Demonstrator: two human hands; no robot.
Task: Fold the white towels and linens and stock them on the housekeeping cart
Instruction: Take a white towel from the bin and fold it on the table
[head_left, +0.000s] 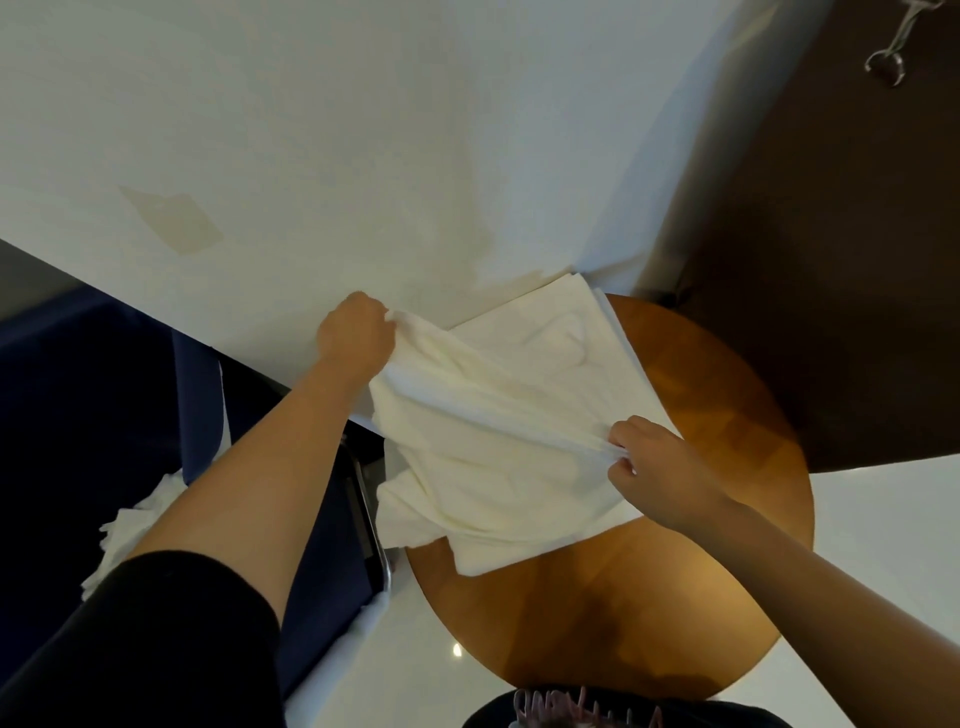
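Head view: the left grip (356, 332) is clenched on the far corner of a white towel (483, 441), knuckles up, with the forearm stretched forward out of a black sleeve (156, 649). The right grip (654, 467) pinches the towel's near right edge between thumb and fingers, its bare arm reaching in from the lower right. Between them the towel sags rumpled, draped over a flat folded stack of white linens (545, 322) on the round wooden bench (675, 571). Left of the bench, a dark blue bin (78, 415) holds crumpled white cloth (135, 525).
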